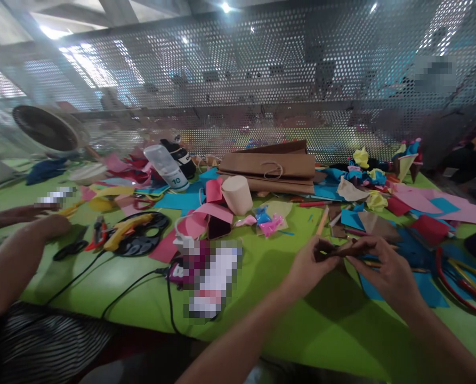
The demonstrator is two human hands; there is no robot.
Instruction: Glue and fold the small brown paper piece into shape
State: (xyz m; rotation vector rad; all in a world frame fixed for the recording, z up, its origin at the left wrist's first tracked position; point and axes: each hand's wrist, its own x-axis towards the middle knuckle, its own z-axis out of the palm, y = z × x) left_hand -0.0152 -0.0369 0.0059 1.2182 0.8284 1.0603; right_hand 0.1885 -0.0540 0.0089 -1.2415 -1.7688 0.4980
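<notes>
Both of my hands are over the right half of the green table [277,320]. Between them is a small piece of dark brown paper [344,248], bent or rolled. My left hand [312,266] pinches its left end, and the fingers of my right hand [385,269] close on its right end. Just behind the hands lie an orange pencil [323,221] and brown paper scraps [376,226]. Blue paper sheets [429,288] lie under and beside my right hand. The exact fold of the brown piece is blurred.
A phone [214,280] and a purple power bank [182,271] with cables lie left of my arms. Scissors [467,282] sit at far right. Another person's arms [17,256] rest at left near glue guns [128,232]. Brown paper bags [267,165] stand at the back.
</notes>
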